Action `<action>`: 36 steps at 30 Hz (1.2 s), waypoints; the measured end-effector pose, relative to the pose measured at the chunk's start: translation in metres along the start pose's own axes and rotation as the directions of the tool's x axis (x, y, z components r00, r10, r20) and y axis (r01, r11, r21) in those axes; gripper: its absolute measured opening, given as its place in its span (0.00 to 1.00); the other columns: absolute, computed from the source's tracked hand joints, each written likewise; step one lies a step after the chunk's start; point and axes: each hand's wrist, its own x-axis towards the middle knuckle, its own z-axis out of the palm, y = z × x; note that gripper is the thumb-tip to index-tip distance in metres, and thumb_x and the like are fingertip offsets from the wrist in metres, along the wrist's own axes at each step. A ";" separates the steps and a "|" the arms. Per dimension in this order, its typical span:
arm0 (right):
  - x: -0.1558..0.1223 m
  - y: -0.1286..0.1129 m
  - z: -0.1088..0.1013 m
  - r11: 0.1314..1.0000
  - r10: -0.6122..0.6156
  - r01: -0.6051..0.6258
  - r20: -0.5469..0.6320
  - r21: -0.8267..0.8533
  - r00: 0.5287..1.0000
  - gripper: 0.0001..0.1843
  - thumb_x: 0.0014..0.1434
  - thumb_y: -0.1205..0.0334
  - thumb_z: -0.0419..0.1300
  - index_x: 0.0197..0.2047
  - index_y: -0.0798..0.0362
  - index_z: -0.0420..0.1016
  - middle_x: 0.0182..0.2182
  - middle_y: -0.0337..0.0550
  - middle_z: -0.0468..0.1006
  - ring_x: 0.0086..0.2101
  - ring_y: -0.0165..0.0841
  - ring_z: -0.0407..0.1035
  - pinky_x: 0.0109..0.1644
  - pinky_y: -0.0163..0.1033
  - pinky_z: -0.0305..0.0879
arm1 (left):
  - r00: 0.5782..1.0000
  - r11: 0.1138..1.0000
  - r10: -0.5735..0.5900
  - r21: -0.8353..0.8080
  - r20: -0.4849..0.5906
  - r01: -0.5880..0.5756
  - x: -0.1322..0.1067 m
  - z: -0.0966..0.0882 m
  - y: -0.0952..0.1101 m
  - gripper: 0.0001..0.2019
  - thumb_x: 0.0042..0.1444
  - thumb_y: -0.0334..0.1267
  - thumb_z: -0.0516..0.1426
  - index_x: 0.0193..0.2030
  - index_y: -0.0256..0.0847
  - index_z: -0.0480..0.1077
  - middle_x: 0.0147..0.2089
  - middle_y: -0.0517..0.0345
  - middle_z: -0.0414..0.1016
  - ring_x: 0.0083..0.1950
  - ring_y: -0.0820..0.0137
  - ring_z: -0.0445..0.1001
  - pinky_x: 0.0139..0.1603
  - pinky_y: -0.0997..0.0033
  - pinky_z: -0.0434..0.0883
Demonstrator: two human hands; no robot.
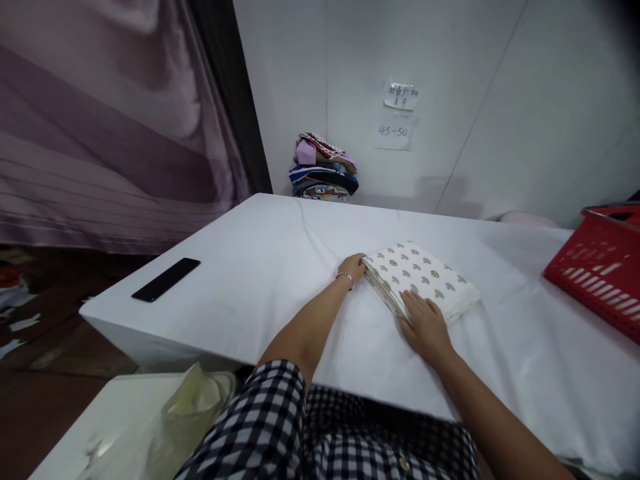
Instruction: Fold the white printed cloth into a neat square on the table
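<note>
A folded white cloth (425,270) with grey mushroom-like prints and a few small green round marks lies on the white-covered table (280,253). Its layered edge faces me on the left. My left hand (353,268), with a bracelet at the wrist, is closed on the cloth's left corner; its fingertips are partly hidden. Along the near edge, my right hand (425,327) rests with its fingers stretched over the top of the cloth, the thumb lying beside the edge.
A black phone-like slab (167,279) lies at the table's left. At the right stands a red plastic basket (600,267). Folded clothes (325,170) are piled behind the far edge, below paper notes (395,130) on the wall. A white stool-like surface (125,407) holds a plastic bag (187,413).
</note>
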 end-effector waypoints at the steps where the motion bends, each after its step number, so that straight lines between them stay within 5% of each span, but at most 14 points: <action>1: -0.001 0.001 0.000 1.000 -0.002 0.002 0.003 0.006 1.000 0.29 0.58 0.59 0.47 0.62 0.52 0.51 0.57 0.49 0.63 0.57 0.41 0.54 0.57 0.51 0.49 | 1.000 1.000 -0.001 0.006 -0.024 0.001 0.000 0.000 0.000 0.18 0.54 0.34 0.49 0.50 0.50 0.68 0.50 0.63 0.72 0.51 0.70 0.67 0.50 0.74 0.62; 8: -0.006 0.006 0.000 0.998 -0.053 0.052 0.021 0.041 0.998 0.28 0.60 0.58 0.45 0.63 0.50 0.49 0.58 0.46 0.61 0.57 0.39 0.53 0.58 0.48 0.48 | 0.982 0.987 -0.162 -0.019 -0.097 0.161 0.004 0.004 -0.003 0.15 0.54 0.37 0.49 0.45 0.53 0.71 0.45 0.64 0.75 0.47 0.69 0.70 0.44 0.74 0.65; 17: -0.003 0.002 -0.007 0.998 -0.059 0.058 0.074 0.019 0.996 0.24 0.60 0.62 0.45 0.61 0.46 0.56 0.59 0.44 0.59 0.57 0.40 0.52 0.57 0.49 0.48 | 0.983 0.982 -0.183 -0.047 -0.028 0.182 0.007 -0.002 -0.004 0.18 0.54 0.34 0.48 0.50 0.49 0.69 0.48 0.63 0.73 0.48 0.71 0.69 0.47 0.75 0.64; 19: -0.003 0.002 -0.007 0.998 -0.059 0.058 0.070 0.018 0.996 0.24 0.60 0.63 0.45 0.60 0.46 0.57 0.59 0.43 0.59 0.57 0.40 0.52 0.56 0.49 0.49 | 0.993 0.993 -0.111 0.042 -0.043 0.113 0.001 -0.007 0.004 0.20 0.53 0.32 0.48 0.53 0.45 0.67 0.53 0.60 0.69 0.54 0.69 0.65 0.52 0.73 0.62; 22: -0.002 0.001 -0.007 0.998 -0.054 0.053 0.062 0.019 0.997 0.24 0.59 0.63 0.46 0.60 0.45 0.58 0.59 0.43 0.59 0.57 0.40 0.52 0.56 0.49 0.49 | 0.982 0.961 0.174 0.230 -0.078 -0.152 -0.017 -0.005 0.018 0.25 0.50 0.29 0.49 0.57 0.42 0.62 0.62 0.58 0.58 0.63 0.66 0.52 0.62 0.65 0.51; 24: 0.000 -0.001 -0.008 0.999 -0.052 0.051 0.066 0.018 0.996 0.24 0.59 0.63 0.46 0.60 0.45 0.57 0.59 0.43 0.59 0.58 0.40 0.52 0.57 0.49 0.49 | 0.921 0.874 0.387 0.302 0.042 -0.381 -0.031 0.003 0.025 0.28 0.49 0.27 0.48 0.59 0.44 0.59 0.64 0.60 0.54 0.65 0.67 0.47 0.64 0.60 0.43; 26: 0.001 -0.003 -0.010 0.999 -0.050 0.049 0.078 0.012 0.996 0.25 0.59 0.63 0.46 0.60 0.46 0.57 0.59 0.44 0.59 0.58 0.40 0.51 0.57 0.50 0.49 | 0.857 0.795 0.480 0.318 0.190 -0.516 -0.043 0.012 0.026 0.30 0.49 0.24 0.47 0.60 0.46 0.57 0.64 0.60 0.53 0.66 0.69 0.46 0.65 0.57 0.38; 32: -0.012 -0.002 -0.020 0.998 -0.066 0.064 0.097 0.027 0.993 0.25 0.60 0.58 0.46 0.61 0.52 0.55 0.60 0.47 0.58 0.59 0.39 0.49 0.60 0.50 0.46 | 0.852 0.795 0.463 0.311 0.243 -0.521 -0.047 0.017 0.020 0.32 0.47 0.22 0.45 0.61 0.43 0.54 0.65 0.58 0.52 0.66 0.70 0.45 0.65 0.57 0.38; 36: -0.026 0.019 -0.030 0.985 -0.088 0.070 0.112 0.160 0.990 0.25 0.60 0.53 0.47 0.59 0.49 0.58 0.58 0.45 0.61 0.58 0.38 0.52 0.59 0.52 0.46 | 0.857 0.832 0.453 0.230 0.246 -0.505 -0.053 0.010 0.030 0.29 0.47 0.25 0.48 0.58 0.42 0.59 0.62 0.57 0.58 0.65 0.69 0.50 0.65 0.60 0.41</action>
